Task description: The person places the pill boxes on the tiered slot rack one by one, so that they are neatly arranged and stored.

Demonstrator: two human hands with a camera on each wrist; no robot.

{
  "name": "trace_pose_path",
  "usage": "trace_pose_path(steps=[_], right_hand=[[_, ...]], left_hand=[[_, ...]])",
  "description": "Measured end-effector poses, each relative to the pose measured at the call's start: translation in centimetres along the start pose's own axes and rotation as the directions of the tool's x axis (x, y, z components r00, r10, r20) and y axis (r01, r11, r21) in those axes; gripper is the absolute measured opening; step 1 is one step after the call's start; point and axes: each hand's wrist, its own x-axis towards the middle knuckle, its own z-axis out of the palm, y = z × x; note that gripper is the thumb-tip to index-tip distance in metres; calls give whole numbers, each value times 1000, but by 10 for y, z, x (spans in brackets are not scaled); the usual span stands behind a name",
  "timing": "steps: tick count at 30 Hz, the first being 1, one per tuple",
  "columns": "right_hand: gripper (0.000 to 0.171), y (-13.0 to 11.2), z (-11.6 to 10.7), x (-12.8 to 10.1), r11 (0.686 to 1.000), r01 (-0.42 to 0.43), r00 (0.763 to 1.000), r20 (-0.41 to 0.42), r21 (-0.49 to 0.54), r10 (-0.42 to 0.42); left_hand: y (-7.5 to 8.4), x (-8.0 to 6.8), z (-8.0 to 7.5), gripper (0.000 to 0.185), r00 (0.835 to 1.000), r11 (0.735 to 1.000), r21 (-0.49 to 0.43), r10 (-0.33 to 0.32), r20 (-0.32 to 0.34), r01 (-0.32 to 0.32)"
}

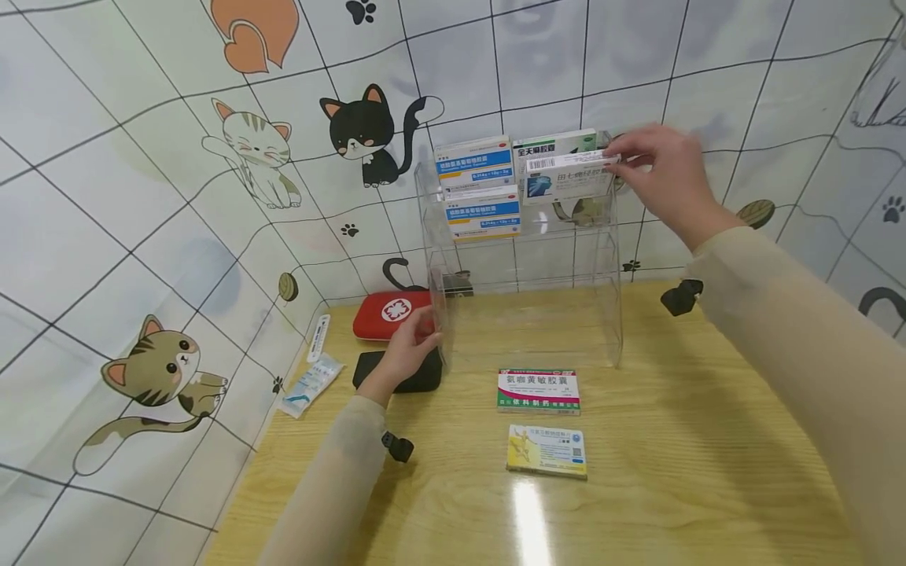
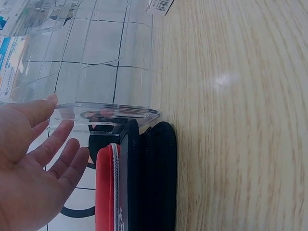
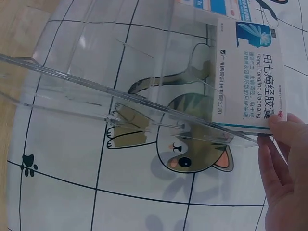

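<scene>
My right hand (image 1: 661,169) pinches the right end of a white medicine box (image 1: 566,179) with a blue head picture, up at the top of a clear acrylic rack (image 1: 614,314). In the right wrist view the thumb lies on the front of that box (image 3: 248,77). Behind it stands a green-and-white medicine box (image 1: 555,145). To its left are two blue-and-white medicine boxes (image 1: 474,165), one on each upper tier. My left hand (image 1: 406,350) is at the rack's lower left side, its fingers (image 2: 60,144) loosely spread; whether they touch the rack I cannot tell.
A red first-aid case (image 1: 375,317) and a black zipped case (image 1: 421,377) lie left of the rack. Further left are a white packet (image 1: 311,385) and a thin white strip (image 1: 318,338). A pink-green box (image 1: 538,391) and a yellow-white box (image 1: 546,452) lie in front.
</scene>
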Motion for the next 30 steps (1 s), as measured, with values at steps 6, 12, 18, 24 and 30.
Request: trace_pose_path(steps=[6, 12, 18, 24, 30], right_hand=[[28, 1, 10, -3, 993, 91, 994, 67, -80, -86], [26, -3, 23, -3, 984, 130, 982, 156, -119, -111], [26, -2, 29, -4, 982, 82, 965, 261, -171, -35], [32, -14, 25, -24, 976, 115, 970, 233, -187, -70], [28, -18, 41, -85, 995, 104, 985, 140, 1, -103]], left_hand=[[1, -1, 1, 59, 1000, 1000, -7, -7, 7, 7], [0, -2, 4, 58, 1000, 1000, -9, 11, -2, -11], [-3, -1, 7, 58, 1000, 1000, -16, 14, 6, -14], [-5, 2, 5, 58, 1000, 999, -21, 25, 10, -25], [-4, 2, 1, 58, 1000, 999, -19, 25, 1, -25]])
